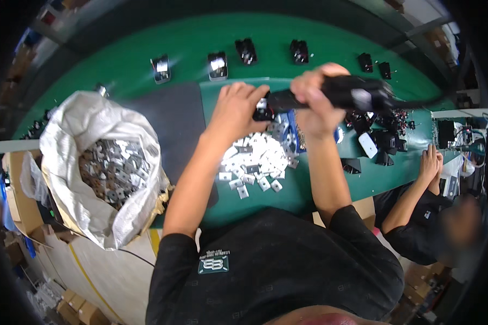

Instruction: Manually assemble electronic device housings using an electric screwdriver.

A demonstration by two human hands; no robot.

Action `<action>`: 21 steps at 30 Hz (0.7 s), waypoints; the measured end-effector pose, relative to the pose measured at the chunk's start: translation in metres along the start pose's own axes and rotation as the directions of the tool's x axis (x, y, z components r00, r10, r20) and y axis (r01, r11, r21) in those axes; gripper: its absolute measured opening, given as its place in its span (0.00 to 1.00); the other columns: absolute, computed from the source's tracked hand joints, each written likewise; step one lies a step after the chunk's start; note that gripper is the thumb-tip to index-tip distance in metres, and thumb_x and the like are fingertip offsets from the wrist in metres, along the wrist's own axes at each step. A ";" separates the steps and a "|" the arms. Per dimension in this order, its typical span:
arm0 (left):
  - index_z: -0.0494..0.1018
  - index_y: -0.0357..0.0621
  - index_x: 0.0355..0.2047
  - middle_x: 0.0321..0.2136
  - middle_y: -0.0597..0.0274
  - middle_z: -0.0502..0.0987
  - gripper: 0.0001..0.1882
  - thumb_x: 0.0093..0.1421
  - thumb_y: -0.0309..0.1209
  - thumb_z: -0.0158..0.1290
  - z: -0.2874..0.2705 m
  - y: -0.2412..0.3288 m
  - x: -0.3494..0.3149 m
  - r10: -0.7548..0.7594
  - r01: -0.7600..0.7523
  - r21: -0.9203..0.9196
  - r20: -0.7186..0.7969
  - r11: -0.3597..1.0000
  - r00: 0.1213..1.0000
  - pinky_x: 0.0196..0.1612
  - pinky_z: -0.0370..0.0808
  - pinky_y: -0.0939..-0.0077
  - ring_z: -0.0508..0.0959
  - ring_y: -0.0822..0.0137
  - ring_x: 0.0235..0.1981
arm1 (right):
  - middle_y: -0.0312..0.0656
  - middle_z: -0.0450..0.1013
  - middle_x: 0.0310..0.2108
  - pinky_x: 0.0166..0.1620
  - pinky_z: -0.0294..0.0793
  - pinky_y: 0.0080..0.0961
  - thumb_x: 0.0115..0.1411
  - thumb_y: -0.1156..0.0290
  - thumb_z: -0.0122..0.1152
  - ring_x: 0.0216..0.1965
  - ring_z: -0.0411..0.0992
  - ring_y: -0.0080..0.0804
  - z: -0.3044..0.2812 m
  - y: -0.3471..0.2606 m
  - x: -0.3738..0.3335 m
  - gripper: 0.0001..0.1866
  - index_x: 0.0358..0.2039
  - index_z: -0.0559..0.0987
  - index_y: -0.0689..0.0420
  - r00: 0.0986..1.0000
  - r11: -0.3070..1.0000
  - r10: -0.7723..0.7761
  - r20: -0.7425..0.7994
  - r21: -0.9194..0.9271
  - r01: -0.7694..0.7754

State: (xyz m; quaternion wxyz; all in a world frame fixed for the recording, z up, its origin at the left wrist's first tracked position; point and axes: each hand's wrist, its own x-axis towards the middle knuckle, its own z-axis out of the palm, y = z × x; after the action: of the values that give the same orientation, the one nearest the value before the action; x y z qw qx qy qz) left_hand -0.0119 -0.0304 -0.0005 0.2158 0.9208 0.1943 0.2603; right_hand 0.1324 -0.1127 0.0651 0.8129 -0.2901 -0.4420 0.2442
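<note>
My right hand [315, 108] is closed around a black corded electric screwdriver [358, 93], held level over the bench with its tip toward the left. The tip meets a small black part [262, 114], and my left hand [234, 111] grips that part by its side. Motion blurs the screwdriver and my right fingers. Just below my hands lies a heap of small flat metal plates [257, 157] with holes. A blue container [294, 132] sits partly hidden beside my right wrist.
A white woven sack [100, 116] of metal pieces stands at the left, near a dark mat [179, 124]. Black assemblies [246, 51] line the far green bench [184, 38]. Black parts and wires [387, 138] lie to the right, where another person's hands [431, 162] rest.
</note>
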 end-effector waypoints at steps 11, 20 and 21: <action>0.71 0.42 0.50 0.42 0.56 0.75 0.35 0.40 0.41 0.63 0.008 -0.012 0.091 0.163 -0.111 0.434 -0.085 0.894 0.983 0.52 0.63 0.54 0.71 0.55 0.48 | 0.39 0.66 0.25 0.36 0.68 0.29 0.54 0.74 0.59 0.26 0.65 0.26 -0.041 -0.094 0.040 0.22 0.49 0.70 0.66 0.994 0.987 0.045 -0.104 -0.149 -0.060; 0.65 0.48 0.60 0.60 0.50 0.67 0.42 0.45 0.42 0.68 0.015 -0.028 0.107 -0.048 -0.043 0.533 0.156 0.845 0.987 0.62 0.54 0.34 0.60 0.46 0.65 | 0.37 0.73 0.23 0.30 0.68 0.22 0.48 0.78 0.66 0.23 0.69 0.22 -0.035 -0.047 0.036 0.19 0.42 0.75 0.65 0.940 0.900 0.252 -0.231 -0.302 -0.315; 0.65 0.48 0.60 0.60 0.50 0.67 0.42 0.45 0.42 0.68 0.009 -0.024 0.103 -0.067 -0.026 0.532 0.155 0.846 0.986 0.62 0.54 0.34 0.60 0.46 0.65 | 0.37 0.73 0.23 0.29 0.68 0.21 0.48 0.78 0.67 0.23 0.69 0.22 -0.034 -0.045 0.036 0.19 0.42 0.75 0.65 0.941 0.893 0.255 -0.223 -0.320 -0.318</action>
State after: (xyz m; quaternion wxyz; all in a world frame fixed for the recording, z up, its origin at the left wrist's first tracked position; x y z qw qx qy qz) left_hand 0.0687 0.0360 0.0215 -0.0293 0.9609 0.2498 0.1157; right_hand 0.1859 -0.1303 0.1014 0.7387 -0.5128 -0.3574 0.2524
